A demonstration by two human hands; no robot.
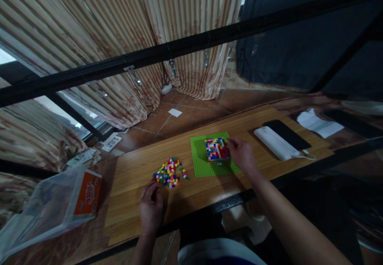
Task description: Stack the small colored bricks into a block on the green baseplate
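Note:
A small block build (213, 149), covered on top with many-coloured little bricks, stands on a green studded baseplate (200, 165). At its right edge is my right hand (242, 154), thumb and fingers pinched together; whatever they may hold is too small to make out. Left of the baseplate lies a loose pile of tiny coloured bricks (170, 172) on the wooden table (134, 201). My left hand (151, 207) rests at the near-left edge of this pile. Its fingers are curled in and closed, and I cannot make out what is between them.
To the right lie a white power bank-like block (277, 142) with a cable and a dark flat slab (289, 133). A clear plastic bin (50, 205) with an orange label stands left of the table. A black metal bar (185, 46) crosses beyond the table, before curtains (119, 18).

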